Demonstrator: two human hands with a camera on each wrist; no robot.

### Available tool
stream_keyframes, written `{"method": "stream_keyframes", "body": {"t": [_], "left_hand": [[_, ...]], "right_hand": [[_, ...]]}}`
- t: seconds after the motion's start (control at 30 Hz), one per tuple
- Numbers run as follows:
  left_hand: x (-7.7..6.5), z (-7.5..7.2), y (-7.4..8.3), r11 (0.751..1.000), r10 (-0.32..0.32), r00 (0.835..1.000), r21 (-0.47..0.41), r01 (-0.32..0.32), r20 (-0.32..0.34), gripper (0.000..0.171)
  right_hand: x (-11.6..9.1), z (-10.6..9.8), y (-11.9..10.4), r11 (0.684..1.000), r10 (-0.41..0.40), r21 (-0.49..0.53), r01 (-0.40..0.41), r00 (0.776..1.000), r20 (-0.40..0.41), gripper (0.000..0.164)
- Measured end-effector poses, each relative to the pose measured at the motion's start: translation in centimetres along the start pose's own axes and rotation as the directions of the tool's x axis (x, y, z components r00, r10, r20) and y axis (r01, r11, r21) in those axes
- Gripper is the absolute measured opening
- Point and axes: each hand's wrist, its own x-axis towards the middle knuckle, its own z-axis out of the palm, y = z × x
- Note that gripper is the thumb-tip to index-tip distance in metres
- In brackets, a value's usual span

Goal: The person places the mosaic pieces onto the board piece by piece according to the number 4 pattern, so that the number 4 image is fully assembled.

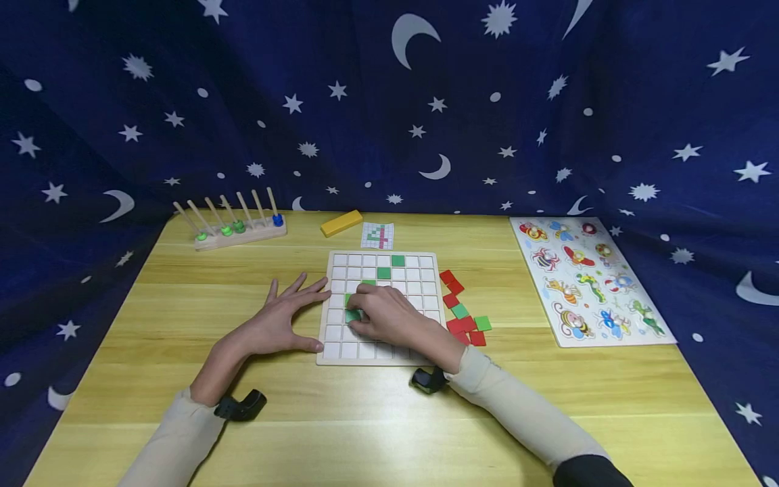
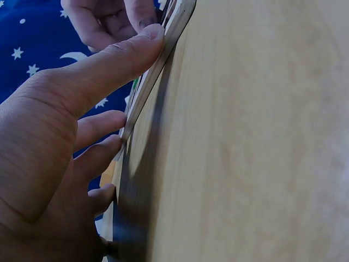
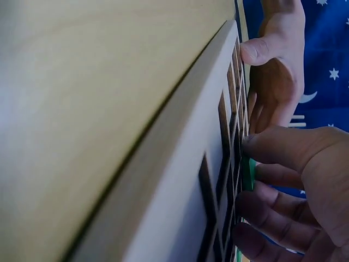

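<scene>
A wooden grid board [image 1: 377, 362] with white square cells lies at the middle of the table. Green square tiles, such as one [image 1: 398, 260] in the top row, run diagonally down its grid. My right hand [image 1: 389, 318] reaches over the board and pinches a green tile [image 3: 247, 174] between thumb and fingers, low over the cells at the left part of the grid. In the head view the hand hides part of the tiles. My left hand [image 1: 276, 321] is spread, with thumb and fingertips touching the board's left edge.
Several loose red tiles [image 1: 460, 325] and a few green ones lie right of the board. Behind it are a small pattern card [image 1: 377, 236] and a yellow block [image 1: 341, 223]. A peg stand [image 1: 243, 233] stands back left; an insect puzzle board [image 1: 590, 284] lies right.
</scene>
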Motion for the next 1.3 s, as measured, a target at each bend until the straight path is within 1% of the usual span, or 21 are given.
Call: {"method": "stream_keyframes", "body": {"t": [0.13, 0.27, 0.4, 0.53, 0.63, 0.77, 0.87, 1.03, 1.13, 1.3], "left_hand": [[0.0, 0.0, 0.0, 1.0, 0.005, 1.0, 0.001, -0.005, 0.003, 0.097], [0.1, 0.0, 0.0, 1.0, -0.008, 1.0, 0.005, 0.008, 0.006, 0.096], [0.0, -0.1, 0.0, 1.0, -0.02, 1.0, 0.004, 0.02, 0.009, 0.096], [-0.1, -0.1, -0.1, 1.0, -0.018, 1.0, 0.003, 0.018, 0.009, 0.096], [-0.1, -0.1, -0.1, 1.0, -0.011, 1.0, 0.004, 0.011, 0.009, 0.096], [0.0, -0.1, 0.0, 1.0, -0.004, 1.0, 0.006, 0.004, 0.01, 0.095], [0.0, -0.1, 0.1, 1.0, -0.01, 1.0, 0.009, 0.01, 0.01, 0.095], [0.2, -0.1, 0.3, 1.0, -0.004, 1.0, 0.001, 0.004, 0.004, 0.097], [0.2, -0.1, 0.3, 1.0, -0.003, 1.0, 0.003, 0.003, 0.005, 0.097], [0.2, 0.0, 0.2, 1.0, -0.024, 1.0, 0.013, 0.024, 0.019, 0.097]], "right_hand": [[0.3, -0.1, -0.5, 0.999, 0.019, -0.043, -0.018, 0.999, 0.029, 0.01], [0.6, -0.3, -0.8, 0.997, 0.025, -0.072, -0.022, 0.999, 0.036, 0.004], [0.8, -0.3, -1.0, 0.998, 0.019, -0.064, -0.016, 0.999, 0.041, 0.006], [0.8, -0.2, -1.0, 0.998, 0.018, -0.053, -0.016, 0.999, 0.045, 0.003], [0.4, -0.4, -0.9, 0.999, 0.014, -0.036, -0.012, 0.999, 0.039, 0.009], [-0.6, -1.0, -0.6, 1.0, -0.012, 0.024, 0.012, 1.0, -0.003, 0.016], [-1.6, -1.8, -0.2, 0.998, -0.018, 0.056, 0.021, 0.999, -0.05, 0.018], [-3.9, -3.1, 0.8, 0.999, 0.024, 0.045, -0.018, 0.993, -0.117, 0.018], [-5.2, -3.7, 1.4, 0.999, 0.048, 0.031, -0.044, 0.988, -0.144, 0.018], [-7.0, -4.3, 2.5, 0.998, 0.065, 0.004, -0.065, 0.987, -0.144, 0.016]]}}
